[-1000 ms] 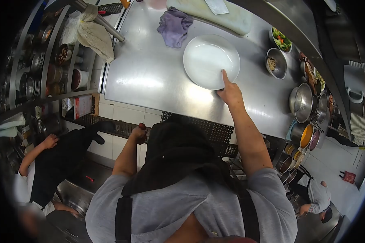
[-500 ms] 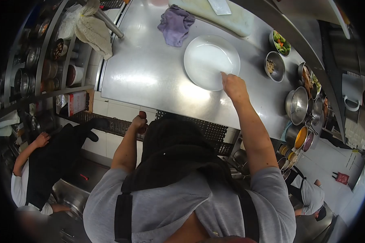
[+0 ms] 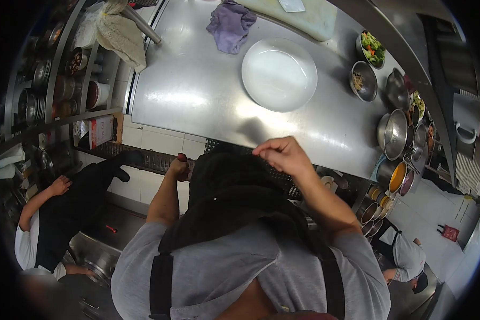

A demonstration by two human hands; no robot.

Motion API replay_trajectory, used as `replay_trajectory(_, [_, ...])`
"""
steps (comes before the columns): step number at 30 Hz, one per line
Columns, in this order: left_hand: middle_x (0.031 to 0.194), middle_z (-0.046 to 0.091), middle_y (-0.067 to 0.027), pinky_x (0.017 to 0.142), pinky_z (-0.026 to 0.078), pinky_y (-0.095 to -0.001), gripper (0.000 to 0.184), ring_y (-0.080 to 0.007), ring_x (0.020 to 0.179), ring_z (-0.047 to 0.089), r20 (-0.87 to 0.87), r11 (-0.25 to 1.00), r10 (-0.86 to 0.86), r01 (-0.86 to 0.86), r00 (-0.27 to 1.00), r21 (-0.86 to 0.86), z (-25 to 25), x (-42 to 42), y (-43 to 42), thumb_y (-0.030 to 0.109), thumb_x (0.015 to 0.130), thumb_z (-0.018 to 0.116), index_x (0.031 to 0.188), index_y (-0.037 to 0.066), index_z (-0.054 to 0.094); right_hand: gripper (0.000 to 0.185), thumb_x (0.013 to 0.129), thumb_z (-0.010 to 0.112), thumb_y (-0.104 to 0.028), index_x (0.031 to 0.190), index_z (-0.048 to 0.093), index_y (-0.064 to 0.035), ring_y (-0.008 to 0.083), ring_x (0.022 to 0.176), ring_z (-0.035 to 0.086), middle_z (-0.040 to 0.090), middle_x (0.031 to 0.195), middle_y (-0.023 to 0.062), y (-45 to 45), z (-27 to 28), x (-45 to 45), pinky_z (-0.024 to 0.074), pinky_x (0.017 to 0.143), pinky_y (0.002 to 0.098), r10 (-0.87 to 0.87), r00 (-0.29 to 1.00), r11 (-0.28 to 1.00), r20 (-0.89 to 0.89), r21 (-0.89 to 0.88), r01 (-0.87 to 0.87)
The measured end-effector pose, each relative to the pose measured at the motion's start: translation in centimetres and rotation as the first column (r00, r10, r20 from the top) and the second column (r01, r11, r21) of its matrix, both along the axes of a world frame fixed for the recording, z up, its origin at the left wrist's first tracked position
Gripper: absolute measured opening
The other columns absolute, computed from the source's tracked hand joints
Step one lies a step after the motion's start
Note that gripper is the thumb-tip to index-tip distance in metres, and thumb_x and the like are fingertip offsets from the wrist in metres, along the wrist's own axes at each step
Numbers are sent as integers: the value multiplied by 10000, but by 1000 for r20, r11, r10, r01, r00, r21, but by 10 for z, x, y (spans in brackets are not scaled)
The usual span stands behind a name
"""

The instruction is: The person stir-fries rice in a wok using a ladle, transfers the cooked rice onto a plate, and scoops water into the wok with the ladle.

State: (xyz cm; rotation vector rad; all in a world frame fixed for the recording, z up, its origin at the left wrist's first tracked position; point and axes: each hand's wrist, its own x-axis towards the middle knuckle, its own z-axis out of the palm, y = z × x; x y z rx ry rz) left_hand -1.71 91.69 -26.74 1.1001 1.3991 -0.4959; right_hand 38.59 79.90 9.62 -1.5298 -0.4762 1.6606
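A large round white plate (image 3: 278,74) rests on the steel worktop (image 3: 181,69). My right hand (image 3: 288,154) hovers at the front edge of the worktop, apart from the plate and close to my black apron (image 3: 224,181). Its fingers are drawn together in a pinch; whether anything small is between them cannot be seen. My left hand (image 3: 178,169) hangs low at my left side, closed in a fist. A reddish-brown tip shows at its top, and I cannot make out what it belongs to. A crumpled purple cloth (image 3: 231,26) lies left of the plate.
A pale cutting board (image 3: 304,18) lies at the back. Along the right stand metal bowls with vegetables (image 3: 372,49) and pale strips (image 3: 358,81), and an orange-filled pot (image 3: 397,177). Co-workers are at left (image 3: 64,213) and right (image 3: 408,256). Shelves (image 3: 58,69) line the left.
My right hand has left the plate's near rim and come back toward my body, its fingers now pinched. My left hand has lowered slightly.
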Motion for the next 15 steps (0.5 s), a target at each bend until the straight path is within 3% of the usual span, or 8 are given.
replay_trajectory(3, [811,649,-87,658,518,-358,170,-220,758,656,-76,999,-28,26,997,-24,-5,2,4,164,769,622,897,51,627,186,836,557,-27,948,693,32,49,400,395,527,545,-4,-24,-18,1,297,390,192,-234,972,972,-22,-20,234])
replay_trajectory(4, [864,664,-146,707,525,-373,263,-281,849,657,-157,953,-264,283,952,108,-5,11,9,228,757,631,900,7,639,173,839,582,-46,950,693,27,54,393,401,534,551,4,-33,-23,10,297,378,194,-334,942,942,-31,20,335])
replay_trajectory(5, [917,679,-205,756,532,-388,366,-343,940,658,-263,824,-472,527,841,209,-4,18,14,292,744,640,904,-37,651,190,833,583,-49,963,684,45,59,370,383,511,519,0,-41,-26,18,283,367,194,-434,901,900,-16,43,434])
replay_trajectory(6, [917,679,-205,756,532,-388,366,-343,940,658,-268,815,-488,544,831,202,-4,19,18,292,744,640,904,-37,651,197,836,586,-50,972,677,58,60,363,370,502,517,-1,-43,-16,25,274,362,196,-512,859,857,-6,59,511])
replay_trajectory(8, [938,678,-219,779,530,-399,415,-359,952,654,-91,897,-427,434,900,87,-8,31,27,332,730,635,893,-49,654,196,843,586,-48,977,673,66,61,360,358,494,514,-1,-50,1,36,267,359,196,-597,801,796,-27,100,597])
replay_trajectory(10, [958,682,-204,794,528,-405,427,-365,958,650,-136,845,-483,501,865,185,-25,38,36,350,717,647,877,-45,661,193,846,586,-44,980,672,66,61,362,357,493,514,0,-56,10,38,266,360,196,-634,770,760,-71,123,638])
replay_trajectory(13, [946,680,-214,794,529,-411,431,-361,946,655,-20,922,-365,365,931,127,-50,42,44,356,706,657,864,-44,664,187,852,587,-38,983,673,64,60,365,355,492,515,0,-64,21,34,267,365,196,-657,742,724,-136,163,671])
replay_trajectory(15, [928,679,-219,764,537,-414,422,-349,901,670,53,657,-735,692,676,299,-70,36,51,332,704,672,877,-52,655,184,854,589,-37,983,673,63,60,368,353,493,516,-1,-69,33,27,270,370,195,-662,732,710,-162,178,682])
